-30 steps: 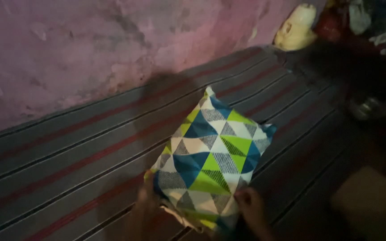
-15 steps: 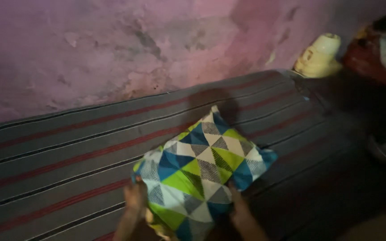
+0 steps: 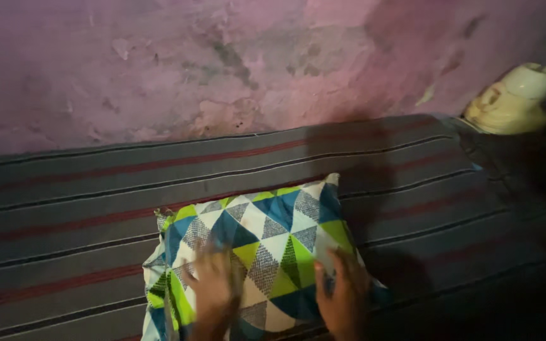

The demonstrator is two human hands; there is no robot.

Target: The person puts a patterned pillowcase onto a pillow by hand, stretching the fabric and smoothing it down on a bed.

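Pillow [image 3: 254, 252] now flat on the striped bedsheet [image 3: 96, 208], no longer tilted up; left hand [image 3: 213, 290] and right hand [image 3: 342, 297] press it, fingers spread, gripping nothing.

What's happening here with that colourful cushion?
A person has both hands flat on a triangle-patterned pillow that lies on a grey, red-striped bedsheet beside a pink wall. The left hand rests on the pillow's near left part, the right hand on its near right edge. Both look blurred. A pale yellowish object sits at the far right end by the wall.
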